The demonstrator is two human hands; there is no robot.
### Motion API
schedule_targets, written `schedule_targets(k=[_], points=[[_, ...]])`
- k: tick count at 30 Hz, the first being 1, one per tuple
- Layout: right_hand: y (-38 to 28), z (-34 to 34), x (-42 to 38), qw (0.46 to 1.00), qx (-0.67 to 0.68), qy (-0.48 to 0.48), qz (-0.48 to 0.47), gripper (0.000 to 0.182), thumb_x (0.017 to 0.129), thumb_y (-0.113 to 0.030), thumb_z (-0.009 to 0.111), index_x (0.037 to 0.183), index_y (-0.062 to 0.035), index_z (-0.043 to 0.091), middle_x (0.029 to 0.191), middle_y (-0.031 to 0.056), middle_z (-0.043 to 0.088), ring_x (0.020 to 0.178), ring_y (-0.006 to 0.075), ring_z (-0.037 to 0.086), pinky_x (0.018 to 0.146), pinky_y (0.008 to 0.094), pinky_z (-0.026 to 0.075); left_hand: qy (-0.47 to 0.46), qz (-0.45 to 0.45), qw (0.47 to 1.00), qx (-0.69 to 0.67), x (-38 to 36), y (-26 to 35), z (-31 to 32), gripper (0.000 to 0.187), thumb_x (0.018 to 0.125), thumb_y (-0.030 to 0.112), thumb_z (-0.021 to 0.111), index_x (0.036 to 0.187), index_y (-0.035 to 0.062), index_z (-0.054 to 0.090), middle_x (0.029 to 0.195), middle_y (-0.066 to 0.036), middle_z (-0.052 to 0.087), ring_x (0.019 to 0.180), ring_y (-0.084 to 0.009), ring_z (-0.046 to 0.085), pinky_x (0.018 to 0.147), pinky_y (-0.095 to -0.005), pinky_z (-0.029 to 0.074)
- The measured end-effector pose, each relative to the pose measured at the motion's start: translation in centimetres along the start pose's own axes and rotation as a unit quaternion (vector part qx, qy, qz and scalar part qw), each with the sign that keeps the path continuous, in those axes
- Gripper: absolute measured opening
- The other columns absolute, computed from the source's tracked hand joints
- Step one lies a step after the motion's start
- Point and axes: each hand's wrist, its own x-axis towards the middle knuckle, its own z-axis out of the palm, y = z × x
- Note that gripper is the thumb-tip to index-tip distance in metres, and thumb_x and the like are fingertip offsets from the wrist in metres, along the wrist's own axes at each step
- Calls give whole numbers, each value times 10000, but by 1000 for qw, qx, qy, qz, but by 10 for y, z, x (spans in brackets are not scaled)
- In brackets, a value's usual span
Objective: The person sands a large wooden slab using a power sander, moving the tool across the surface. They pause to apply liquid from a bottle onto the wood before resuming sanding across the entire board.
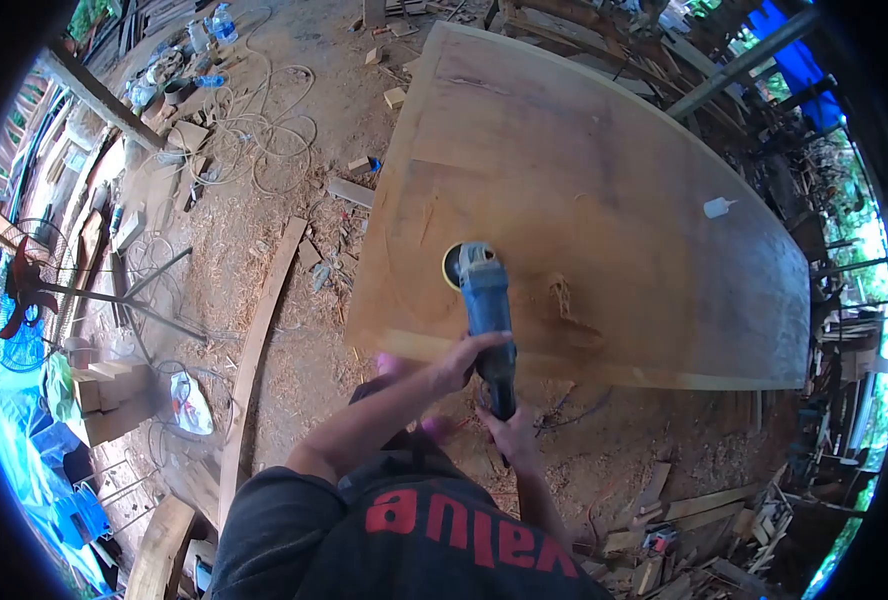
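Observation:
A blue and black angle grinder (486, 305) with a yellow-edged sanding disc (453, 267) at its head lies over a large wooden panel (524, 140). My left hand (458, 362) is closed around the middle of its body, the thumb across the top. Farther back, my right hand (512, 436) grips the rear end of the handle. The disc overlaps the panel's surface near its left side. Dark marks and a curled shaving (561, 297) show on the wood to the right of the tool.
A small white bottle (719, 207) lies on the panel's right part. Wood shavings cover the ground, with a long plank (261, 350) and a coiled hose (264, 140) on the left. A standing fan (29, 290) is at far left; scrap wood (699, 510) piles up at lower right.

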Motion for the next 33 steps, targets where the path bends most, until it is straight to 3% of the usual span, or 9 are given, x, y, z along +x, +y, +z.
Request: schedule_targets(k=[3, 7, 9, 16, 19, 22, 24, 31, 33], points=[[-7, -15, -50, 997, 60, -5, 53, 232, 784, -160, 728, 884, -26, 566, 618, 18, 537, 451, 101, 504, 418, 272, 391, 9, -41, 999, -13, -35, -36, 15, 546, 759, 278, 763, 1166, 40, 488, 971, -96, 636, 877, -211, 640, 804, -362, 512], [11, -26, -81, 998, 57, 7, 32, 242, 769, -153, 733, 884, -25, 562, 617, 20, 534, 454, 114, 508, 423, 280, 401, 10, -91, 995, -32, -52, -66, 26, 576, 747, 224, 783, 1204, 82, 462, 1000, -98, 633, 905, -231, 641, 852, -382, 504], [3, -30, -88, 995, -5, 12, 101, 243, 765, -148, 728, 886, -29, 554, 612, 25, 536, 458, 121, 515, 425, 290, 408, 5, -99, 995, -29, -53, -68, 27, 547, 756, 232, 776, 1181, 60, 479, 980, -98, 643, 890, -229, 649, 857, -382, 508], [0, -10, -17, 995, 57, 74, 33, 189, 783, -130, 703, 831, -8, 566, 579, 47, 550, 447, 138, 537, 416, 299, 412, -47, -72, 996, 35, 15, -10, 23, 488, 746, 258, 777, 1095, 29, 524, 916, -107, 657, 823, -207, 663, 771, -349, 546], [-36, -12, 35, 984, 90, 48, 144, 189, 786, -132, 696, 904, -14, 607, 639, 62, 590, 471, 123, 557, 431, 289, 421, -52, -33, 997, 49, 56, 26, 25, 458, 787, 301, 745, 1087, 42, 517, 913, -112, 644, 811, -224, 658, 775, -371, 550], [-53, -12, 86, 984, 118, 60, 118, 152, 787, -109, 688, 854, -9, 595, 610, 43, 569, 444, 115, 541, 389, 279, 394, -65, 6, 997, 42, 94, 63, 26, 449, 782, 306, 739, 1076, 43, 525, 876, -100, 634, 782, -214, 649, 756, -369, 548], [-78, -13, 111, 982, 125, 75, 122, 199, 787, -112, 686, 660, -33, 555, 502, 12, 510, 400, 106, 503, 383, 279, 362, -71, 13, 997, 34, 117, 84, 26, 436, 778, 314, 737, 1053, 43, 535, 858, -94, 629, 764, -209, 644, 736, -362, 545], [-101, -9, 142, 978, 154, 105, 94, 182, 788, -121, 666, 661, -57, 554, 510, 6, 509, 394, 103, 479, 381, 278, 343, -74, 32, 996, 31, 131, 119, 35, 393, 777, 362, 720, 960, 49, 569, 822, -84, 620, 707, -195, 624, 676, -335, 526], [-99, -8, 139, 983, 135, 76, 100, 147, 766, -91, 670, 749, -16, 544, 533, 24, 523, 410, 123, 526, 365, 292, 382, -63, 46, 996, 42, 131, 111, 32, 385, 788, 357, 707, 969, 51, 561, 814, -85, 616, 700, -194, 619, 673, -339, 527]])
